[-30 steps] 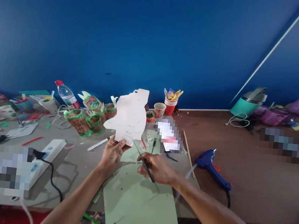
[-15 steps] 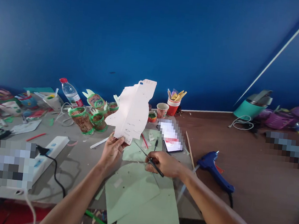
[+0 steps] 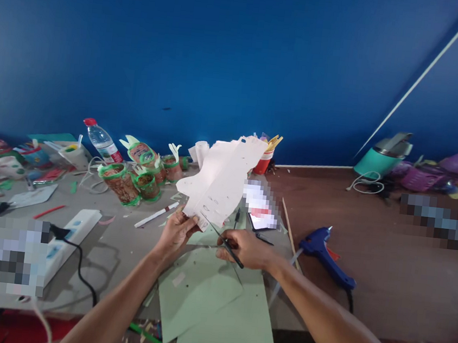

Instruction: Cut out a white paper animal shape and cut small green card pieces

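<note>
My left hand [image 3: 178, 229] pinches the bottom corner of a white paper cut-out [image 3: 220, 179] between thumb and fingers. The sheet stands up off the table, with curved edges, a crease and small dark marks near its lower end. My right hand [image 3: 243, 248] is closed round a slim dark tool [image 3: 232, 252] with a long thin tip. That tip reaches the paper's lower edge, beside the left fingers; whether it touches cannot be made out. Under both hands lie pale green sheets [image 3: 230, 319], one overlapping another. A black pen [image 3: 236, 218] lies just beyond the right hand.
A blue glue gun [image 3: 328, 258] rests to the right, beside a thin wooden stick [image 3: 287, 218]. Behind are a phone [image 3: 261, 210], a red cup of sticks [image 3: 263, 163], brown-green pots [image 3: 123, 185] and a bottle [image 3: 101, 142]. A power strip [image 3: 72, 242] with cables lies left.
The paper has tilted to the right and lowered, now hiding the patterned cup. The right hand's tool tip has come up against the paper's lower edge. My view has shifted slightly.
</note>
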The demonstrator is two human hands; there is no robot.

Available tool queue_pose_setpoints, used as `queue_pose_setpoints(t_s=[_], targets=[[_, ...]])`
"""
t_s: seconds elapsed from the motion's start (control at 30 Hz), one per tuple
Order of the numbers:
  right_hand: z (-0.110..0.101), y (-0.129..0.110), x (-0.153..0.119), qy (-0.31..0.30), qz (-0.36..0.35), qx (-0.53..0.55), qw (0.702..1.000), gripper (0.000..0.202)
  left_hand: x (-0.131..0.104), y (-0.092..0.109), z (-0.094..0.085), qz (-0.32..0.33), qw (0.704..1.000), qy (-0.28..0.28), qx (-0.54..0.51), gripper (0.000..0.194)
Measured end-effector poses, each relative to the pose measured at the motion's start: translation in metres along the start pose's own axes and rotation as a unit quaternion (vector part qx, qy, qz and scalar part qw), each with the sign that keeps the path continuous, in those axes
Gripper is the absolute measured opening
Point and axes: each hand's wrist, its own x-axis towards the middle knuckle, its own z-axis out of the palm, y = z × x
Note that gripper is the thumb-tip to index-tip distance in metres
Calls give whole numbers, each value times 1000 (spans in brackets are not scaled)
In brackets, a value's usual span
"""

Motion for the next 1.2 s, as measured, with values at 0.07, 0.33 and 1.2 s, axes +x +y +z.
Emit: queue_pose_setpoints(t_s=[0.07, 0.33, 1.2], targets=[[1, 0, 0, 1, -2, 5, 1000, 35, 0, -1, 0, -6, 1000, -11, 4, 34], [4, -5, 0, 0, -2, 14, 1000, 30, -1, -6, -2, -1, 999, -40, 9, 29], [13, -12, -2, 16, 5, 38, 999, 27, 0, -4, -3, 21, 998, -34, 46, 57]])
